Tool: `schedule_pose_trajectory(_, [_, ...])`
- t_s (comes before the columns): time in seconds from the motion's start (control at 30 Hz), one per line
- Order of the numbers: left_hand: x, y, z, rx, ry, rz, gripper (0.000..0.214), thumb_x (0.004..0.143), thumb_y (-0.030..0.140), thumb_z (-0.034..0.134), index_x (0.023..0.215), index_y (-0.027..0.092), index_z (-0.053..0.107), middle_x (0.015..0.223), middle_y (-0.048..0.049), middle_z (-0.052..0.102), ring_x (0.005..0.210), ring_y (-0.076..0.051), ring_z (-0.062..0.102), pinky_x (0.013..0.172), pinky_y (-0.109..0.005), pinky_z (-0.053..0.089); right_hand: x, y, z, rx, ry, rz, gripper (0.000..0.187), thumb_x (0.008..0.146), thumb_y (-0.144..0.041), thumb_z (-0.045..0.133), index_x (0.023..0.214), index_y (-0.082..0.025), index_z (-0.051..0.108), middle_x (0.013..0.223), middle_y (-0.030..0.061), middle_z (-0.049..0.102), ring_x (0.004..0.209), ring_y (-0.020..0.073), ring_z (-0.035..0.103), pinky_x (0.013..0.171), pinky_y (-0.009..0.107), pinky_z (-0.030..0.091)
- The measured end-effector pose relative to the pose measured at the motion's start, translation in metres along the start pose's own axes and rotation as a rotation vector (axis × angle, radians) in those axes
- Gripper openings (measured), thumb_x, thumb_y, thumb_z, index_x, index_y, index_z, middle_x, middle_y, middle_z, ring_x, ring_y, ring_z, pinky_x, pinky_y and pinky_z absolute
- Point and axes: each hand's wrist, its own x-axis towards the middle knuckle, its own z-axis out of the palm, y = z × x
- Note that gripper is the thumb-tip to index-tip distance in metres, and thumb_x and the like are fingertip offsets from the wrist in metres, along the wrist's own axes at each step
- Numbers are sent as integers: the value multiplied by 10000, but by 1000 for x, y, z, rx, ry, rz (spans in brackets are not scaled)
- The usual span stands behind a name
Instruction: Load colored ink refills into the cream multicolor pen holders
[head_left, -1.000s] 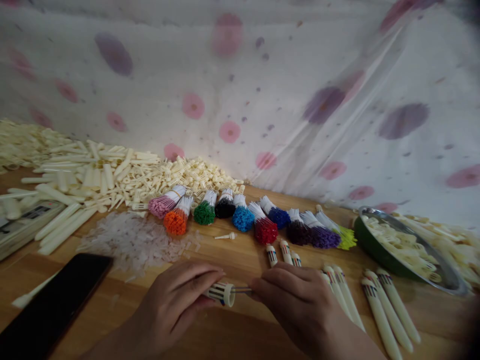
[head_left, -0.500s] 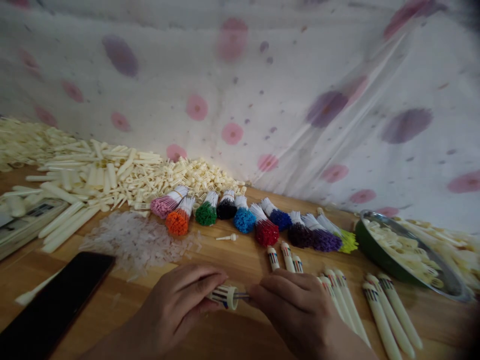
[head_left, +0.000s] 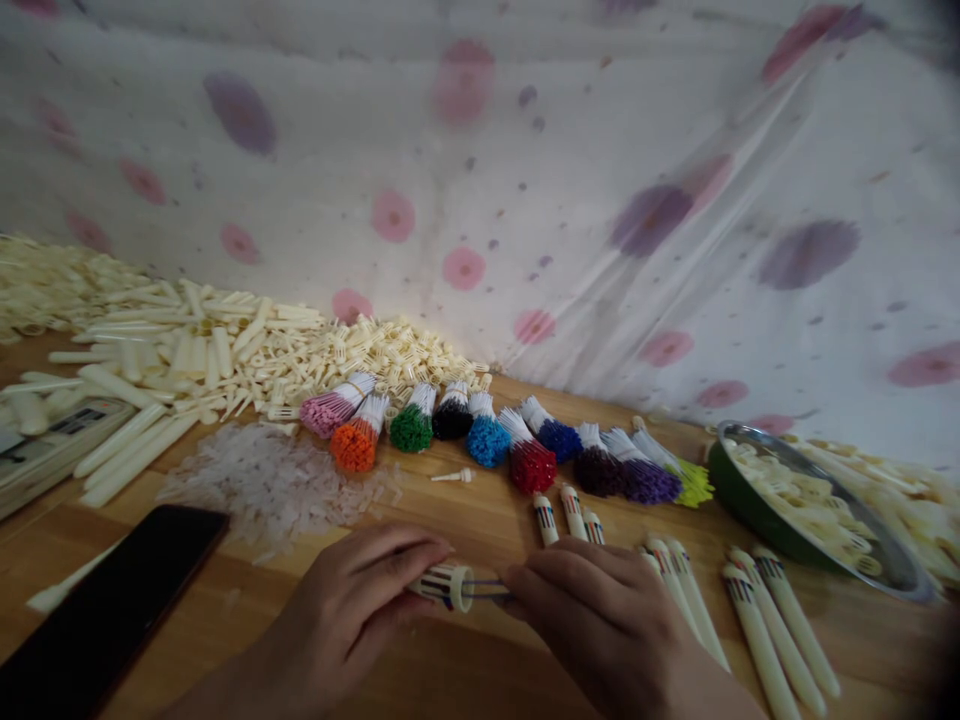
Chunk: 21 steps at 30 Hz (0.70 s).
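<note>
Between the fingers of my left hand (head_left: 360, 590) is a cream slotted pen barrel top (head_left: 448, 587), lying sideways with its round opening facing right. Dark and coloured pieces show through its slots. My right hand (head_left: 600, 610) pinches the ends of thin pen refills (head_left: 489, 590), which reach out of that opening; their exact number is unclear. Behind my right hand lie several assembled multicolour pens (head_left: 574, 512), partly covered by it. Bundles of refills stand in a row farther back, among them red (head_left: 532, 465), light blue (head_left: 487, 438) and purple (head_left: 651, 480).
A black phone (head_left: 112, 610) lies at the left, near a heap of clear plastic bits (head_left: 277, 490). Cream pen parts (head_left: 390, 355) are piled along the back. At the right are finished pens (head_left: 780, 620) and a green-sided metal bowl (head_left: 772, 515) of cream parts. A single small cream part (head_left: 454, 476) lies mid-table.
My right hand has shifted slightly right, and a longer stretch of refill shows between it and the barrel top. My left hand keeps its hold, almost unmoved.
</note>
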Motion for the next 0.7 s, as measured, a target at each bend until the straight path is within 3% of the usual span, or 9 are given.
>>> schedule_pose_trajectory(0.13, [0,-2,0,23,17,-26,284,901,231,478,1183,263,506,1088,-44,654,994,-171,619,856,-288,507,-1,8,-4,-32,15,59,166,922,-174,458,945,-140,618,768,58,655,656,138,608,555,241,436])
schedule_pose_trajectory(0.23, [2,-3,-1,23,66,-81,253,865,187,518,1106,262,532,1017,-29,671,946,-173,634,817,-293,520,-5,22,5,-79,-28,233,220,934,-234,417,931,-174,629,803,56,656,641,137,618,543,234,443])
schedule_pose_trajectory(0.33, [5,-3,-2,-2,106,-166,192,833,159,538,998,255,546,918,-5,672,862,-161,649,747,-270,536,-10,34,30,-196,-181,493,199,906,-259,459,847,-188,636,781,48,661,659,165,640,544,245,454])
schedule_pose_trajectory(0.43, [7,-2,-1,-37,143,-247,115,813,182,561,901,255,548,870,9,660,824,-160,655,700,-256,547,-12,36,60,-340,-421,681,187,881,-255,509,743,-180,610,722,50,676,653,204,653,517,262,443])
schedule_pose_trajectory(0.53, [6,-4,1,-72,159,-318,81,806,215,581,865,257,544,866,15,653,819,-158,654,695,-249,548,-9,30,80,-376,-464,717,145,889,-213,491,797,-156,588,770,87,682,714,229,662,544,278,458])
schedule_pose_trajectory(0.7, [6,-7,3,-117,120,-396,93,811,266,589,898,274,554,866,36,666,811,-147,660,701,-225,541,-6,20,90,-403,-469,745,111,898,-168,461,865,-153,566,807,105,666,768,250,652,549,294,465])
